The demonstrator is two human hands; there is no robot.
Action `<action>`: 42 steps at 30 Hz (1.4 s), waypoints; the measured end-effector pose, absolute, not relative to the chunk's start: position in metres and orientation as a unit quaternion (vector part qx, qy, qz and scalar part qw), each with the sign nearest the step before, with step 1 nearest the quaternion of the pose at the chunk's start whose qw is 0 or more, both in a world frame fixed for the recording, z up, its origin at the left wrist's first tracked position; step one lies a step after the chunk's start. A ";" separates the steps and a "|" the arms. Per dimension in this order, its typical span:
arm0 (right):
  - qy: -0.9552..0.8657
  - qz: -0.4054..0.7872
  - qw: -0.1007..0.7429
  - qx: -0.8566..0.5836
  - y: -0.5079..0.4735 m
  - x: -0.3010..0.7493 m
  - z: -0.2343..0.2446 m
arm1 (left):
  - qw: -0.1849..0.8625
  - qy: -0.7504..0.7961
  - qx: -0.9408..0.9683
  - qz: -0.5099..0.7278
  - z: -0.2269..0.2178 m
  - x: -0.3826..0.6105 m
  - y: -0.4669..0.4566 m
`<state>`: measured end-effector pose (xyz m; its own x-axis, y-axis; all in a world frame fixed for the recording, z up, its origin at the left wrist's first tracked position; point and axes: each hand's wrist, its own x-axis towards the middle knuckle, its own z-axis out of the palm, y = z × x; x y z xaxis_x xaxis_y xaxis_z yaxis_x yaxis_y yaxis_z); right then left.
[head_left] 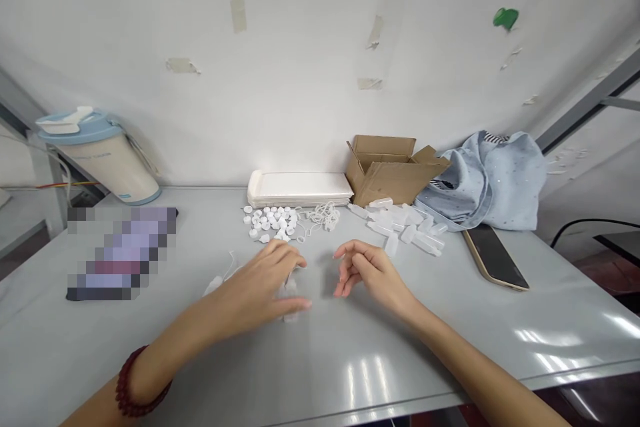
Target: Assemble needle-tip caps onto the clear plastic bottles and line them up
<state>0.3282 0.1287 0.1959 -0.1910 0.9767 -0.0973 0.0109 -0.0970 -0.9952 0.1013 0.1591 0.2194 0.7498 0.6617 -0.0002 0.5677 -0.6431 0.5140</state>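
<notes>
My left hand (270, 280) is over the grey table with thumb and fingers apart. A translucent plastic piece (289, 292) shows in the gap of that hand, partly hidden; it does not look gripped. Beside the wrist lies another whitish piece with a thin cord (215, 283), mostly covered by the hand. My right hand (370, 273) hovers to the right, fingers loosely bent and nothing visible in them. Beyond the hands are a heap of small white round caps (270, 219), a tangle of white cord (325, 215) and several translucent plastic tubes (400, 221).
A stack of white padded sleeves (303, 187) lies by the wall, next to an open cardboard box (390, 180). Blue cloth (515, 180) and a phone (495, 257) are at the right. A tumbler (105, 160) and a pixelated object (127, 253) occupy the left.
</notes>
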 end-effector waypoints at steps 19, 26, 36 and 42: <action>-0.590 -0.020 0.011 -0.807 0.153 0.394 0.222 | 0.097 0.344 0.926 0.124 0.222 0.130 0.194; -0.565 0.013 -0.017 -0.825 0.156 0.394 0.209 | 0.156 0.399 0.859 0.280 0.213 0.107 0.171; -0.581 0.108 0.012 -0.807 0.150 0.389 0.221 | 0.258 0.447 0.755 0.405 0.214 0.106 0.155; -0.652 0.343 0.203 -0.646 0.133 0.362 0.228 | 0.361 0.433 0.734 0.379 0.213 0.115 0.143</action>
